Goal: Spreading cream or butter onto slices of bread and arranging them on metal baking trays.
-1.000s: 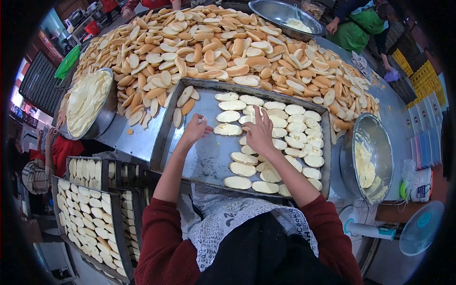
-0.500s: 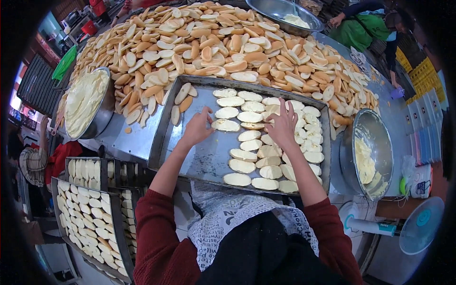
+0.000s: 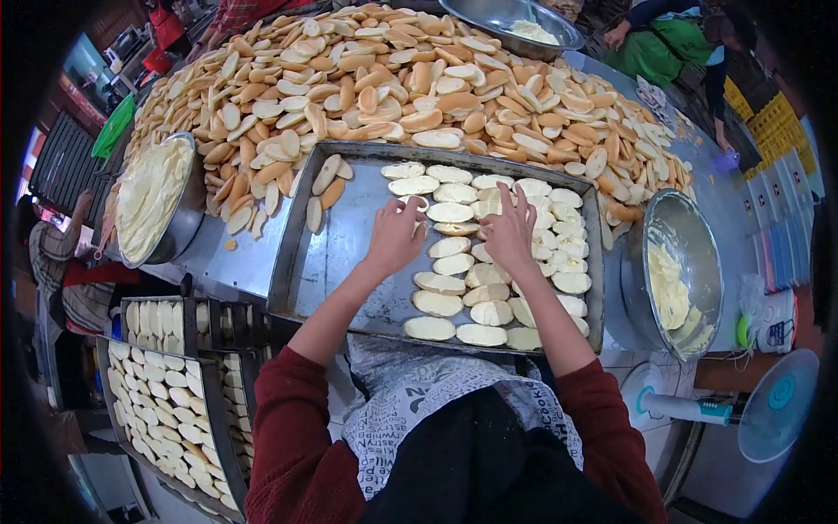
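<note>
A large metal tray (image 3: pixel 332 262) lies in front of me, its right part filled with rows of oval bread slices (image 3: pixel 429 328) with a pale cream spread on top. My left hand (image 3: pixel 397 236) is over the leftmost column, fingers bent and apart, touching cream-topped slices and partly hiding them. Just to its right, my right hand (image 3: pixel 509 231) rests on the middle slices with its fingers spread. Neither hand appears to lift anything. A few plain bread slices (image 3: pixel 328 182) sit in the tray's far left corner.
Beyond the tray spreads a big heap of bread slices (image 3: pixel 375 87). Cream bowls stand at left (image 3: pixel 185 201) and right (image 3: pixel 650 271), and another bowl (image 3: pixel 559 39) at the back. Filled trays (image 3: pixel 214 419) are stacked lower left. A fan (image 3: pixel 777 406) stands lower right. Other people work around the table.
My left hand has moved right, from the bare part of the tray onto the leftmost cream-topped slices. My right hand has shifted slightly, staying over the middle slices. The whole view has shifted a little.
</note>
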`<action>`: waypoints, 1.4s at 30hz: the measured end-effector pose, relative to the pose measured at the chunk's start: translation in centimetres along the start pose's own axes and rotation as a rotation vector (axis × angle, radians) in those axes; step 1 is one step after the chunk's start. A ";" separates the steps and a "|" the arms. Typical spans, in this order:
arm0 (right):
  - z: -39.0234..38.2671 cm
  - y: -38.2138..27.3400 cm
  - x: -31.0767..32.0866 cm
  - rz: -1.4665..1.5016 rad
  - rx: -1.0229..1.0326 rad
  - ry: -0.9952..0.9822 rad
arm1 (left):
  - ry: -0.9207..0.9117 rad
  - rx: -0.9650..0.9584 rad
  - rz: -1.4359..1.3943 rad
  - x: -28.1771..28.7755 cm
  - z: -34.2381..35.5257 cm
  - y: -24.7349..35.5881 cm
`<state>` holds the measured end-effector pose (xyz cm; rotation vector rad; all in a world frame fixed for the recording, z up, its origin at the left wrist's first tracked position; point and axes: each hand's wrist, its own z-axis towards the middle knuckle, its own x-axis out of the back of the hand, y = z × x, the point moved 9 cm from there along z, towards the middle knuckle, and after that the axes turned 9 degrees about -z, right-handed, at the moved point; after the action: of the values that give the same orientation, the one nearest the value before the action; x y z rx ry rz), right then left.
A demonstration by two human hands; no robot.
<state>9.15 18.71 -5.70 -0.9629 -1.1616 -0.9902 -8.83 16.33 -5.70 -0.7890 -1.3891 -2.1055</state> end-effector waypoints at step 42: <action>0.1 1.7 -2.8 0.211 -0.158 0.021 | -0.051 0.332 0.012 -2.2 0.7 -2.5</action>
<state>10.39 19.56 -8.58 -1.1719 -0.9527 -0.9289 -8.78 18.06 -8.63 -0.7149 -1.6982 -1.7891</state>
